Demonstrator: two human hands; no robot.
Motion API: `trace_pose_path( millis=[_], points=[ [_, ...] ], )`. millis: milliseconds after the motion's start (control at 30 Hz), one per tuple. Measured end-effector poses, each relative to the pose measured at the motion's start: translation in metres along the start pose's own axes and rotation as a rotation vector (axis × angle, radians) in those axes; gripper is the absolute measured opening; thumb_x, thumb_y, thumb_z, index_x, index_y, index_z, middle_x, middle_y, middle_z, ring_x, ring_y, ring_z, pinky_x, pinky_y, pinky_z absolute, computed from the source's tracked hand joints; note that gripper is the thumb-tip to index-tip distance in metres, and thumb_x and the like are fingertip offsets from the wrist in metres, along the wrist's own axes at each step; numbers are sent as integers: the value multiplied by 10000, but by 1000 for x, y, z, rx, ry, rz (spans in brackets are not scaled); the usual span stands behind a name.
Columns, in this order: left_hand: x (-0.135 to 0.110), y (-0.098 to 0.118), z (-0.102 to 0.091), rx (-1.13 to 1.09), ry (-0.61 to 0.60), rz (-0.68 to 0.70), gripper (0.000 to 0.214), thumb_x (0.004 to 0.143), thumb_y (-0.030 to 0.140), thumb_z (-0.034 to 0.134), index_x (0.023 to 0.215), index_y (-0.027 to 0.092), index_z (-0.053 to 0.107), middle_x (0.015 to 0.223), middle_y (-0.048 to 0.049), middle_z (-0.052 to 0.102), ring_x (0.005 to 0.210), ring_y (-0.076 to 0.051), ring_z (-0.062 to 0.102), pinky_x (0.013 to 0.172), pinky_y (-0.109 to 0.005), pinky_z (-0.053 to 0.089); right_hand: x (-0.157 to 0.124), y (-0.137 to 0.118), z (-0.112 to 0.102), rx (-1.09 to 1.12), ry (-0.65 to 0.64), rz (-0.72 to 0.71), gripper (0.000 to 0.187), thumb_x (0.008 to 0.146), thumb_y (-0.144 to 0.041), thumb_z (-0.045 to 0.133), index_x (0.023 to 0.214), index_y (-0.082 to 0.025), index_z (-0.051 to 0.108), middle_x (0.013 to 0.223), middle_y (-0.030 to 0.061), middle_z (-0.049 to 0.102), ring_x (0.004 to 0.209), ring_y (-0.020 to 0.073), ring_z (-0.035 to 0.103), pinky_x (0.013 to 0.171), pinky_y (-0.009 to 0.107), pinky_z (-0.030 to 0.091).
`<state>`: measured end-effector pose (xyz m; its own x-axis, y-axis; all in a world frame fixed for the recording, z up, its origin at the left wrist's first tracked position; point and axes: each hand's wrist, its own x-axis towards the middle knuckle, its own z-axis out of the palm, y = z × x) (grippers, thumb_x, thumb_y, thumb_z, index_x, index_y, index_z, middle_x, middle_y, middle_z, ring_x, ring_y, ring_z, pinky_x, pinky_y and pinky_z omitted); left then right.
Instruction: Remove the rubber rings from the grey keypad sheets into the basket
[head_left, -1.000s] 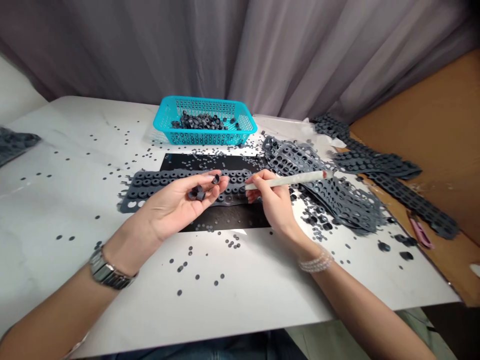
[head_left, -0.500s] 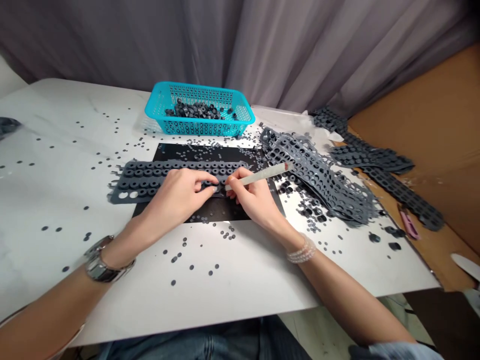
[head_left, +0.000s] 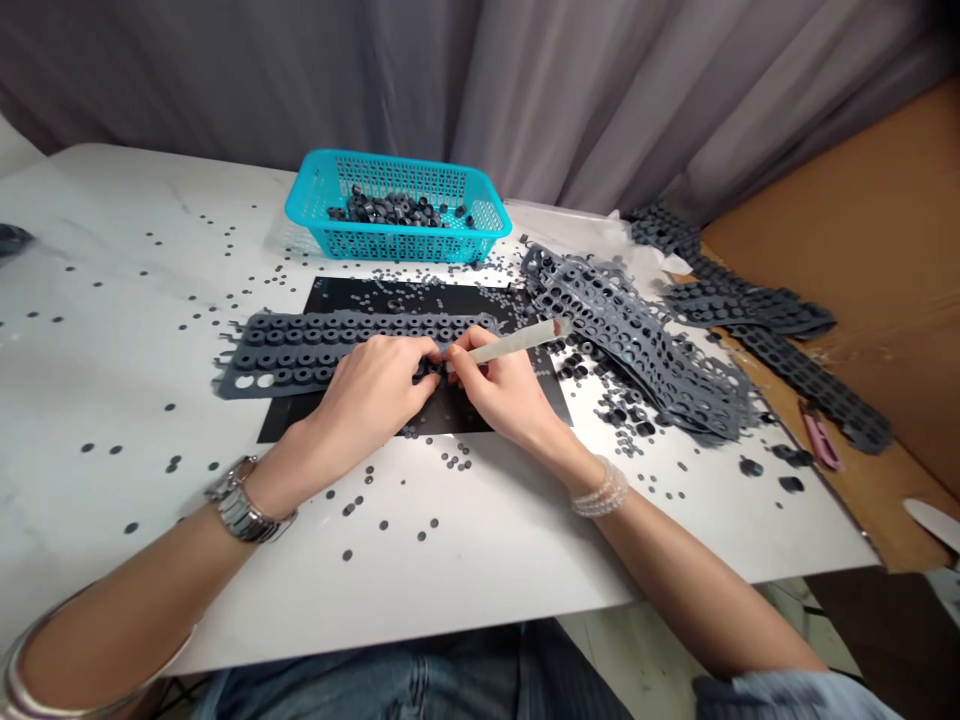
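The left hand (head_left: pixel 379 385) is pinching a dark piece (head_left: pixel 427 368), the right hand (head_left: pixel 510 385) is clamping a pale tool (head_left: pixel 517 341), probably loosening it from the studded sheet (head_left: pixel 300 348), and the pull is requiring steadiness.

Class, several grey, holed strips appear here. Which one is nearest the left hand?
The strip lying partly on the black mat: the left hand is over it, whereas the pile of strips lies beyond the right hand.

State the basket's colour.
The basket is turquoise blue, best seen in the head view.
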<state>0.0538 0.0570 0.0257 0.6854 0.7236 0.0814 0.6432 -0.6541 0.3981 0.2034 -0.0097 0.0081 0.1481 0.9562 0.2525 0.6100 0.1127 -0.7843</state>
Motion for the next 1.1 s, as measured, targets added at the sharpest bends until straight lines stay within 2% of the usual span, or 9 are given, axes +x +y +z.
trace_pose_path(
  millis=[100,167,267,367,433,533,600,767,1100],
  points=[
    [2,-1,0,-27,-19,8,168,833,232,529,779,197,684,587,7,530,553,-148,441,559,-290,268,1,-2,1,-75,-5,-19,220,928,-230,451,708,-219,459,644,-22,527,589,135,473,594,270,310],
    [1,-4,-3,-120,-8,-27,150,826,242,555,732,198,664,533,36,448,528,-128,392,557,-285,261,2,-2,2,-99,-3,-23,204,909,-198,453,707,-224,441,631,-25,512,584,139,471,590,272,297],
    [-2,-9,-9,-367,52,-166,144,798,320,625,754,200,692,520,64,355,518,-110,339,538,-275,244,2,-2,2,-104,-5,-15,199,906,-195,455,710,-226,448,623,-23,510,585,147,480,593,277,292],
    [-5,-13,-11,-578,67,-279,219,787,400,648,823,198,723,553,62,364,525,-108,332,516,-269,237,1,-3,1,-81,-5,1,211,923,-222,452,712,-226,463,627,-19,522,590,151,492,602,279,300],
    [-6,-12,-11,-524,77,-285,217,787,395,644,821,197,728,550,59,382,520,-109,337,519,-271,252,0,-3,2,-55,-3,12,220,931,-240,451,712,-227,468,629,-20,524,588,149,492,604,277,307],
    [-6,-8,-10,-292,119,-217,177,794,346,623,791,202,727,523,56,419,506,-115,369,553,-277,298,0,-1,1,0,-12,34,227,937,-274,463,716,-226,484,627,-26,530,580,142,486,597,270,322],
    [-6,-7,-9,-215,124,-174,179,803,325,604,823,204,736,518,53,454,505,-121,406,575,-277,326,-1,3,0,67,-12,70,218,939,-303,472,739,-222,507,645,-27,563,600,139,510,602,262,348],
    [-6,-9,-11,-175,95,-189,209,805,320,591,871,198,748,521,55,462,504,-127,424,583,-271,348,0,10,-7,197,23,145,215,945,-393,497,818,-222,529,724,-18,646,671,139,575,610,246,399],
    [-6,-5,-8,-105,131,-131,281,822,394,580,894,190,760,562,14,548,534,-149,483,585,-281,362,3,9,-11,179,14,90,256,911,-422,580,799,-195,618,756,10,652,678,138,569,598,247,412]
  ],
)
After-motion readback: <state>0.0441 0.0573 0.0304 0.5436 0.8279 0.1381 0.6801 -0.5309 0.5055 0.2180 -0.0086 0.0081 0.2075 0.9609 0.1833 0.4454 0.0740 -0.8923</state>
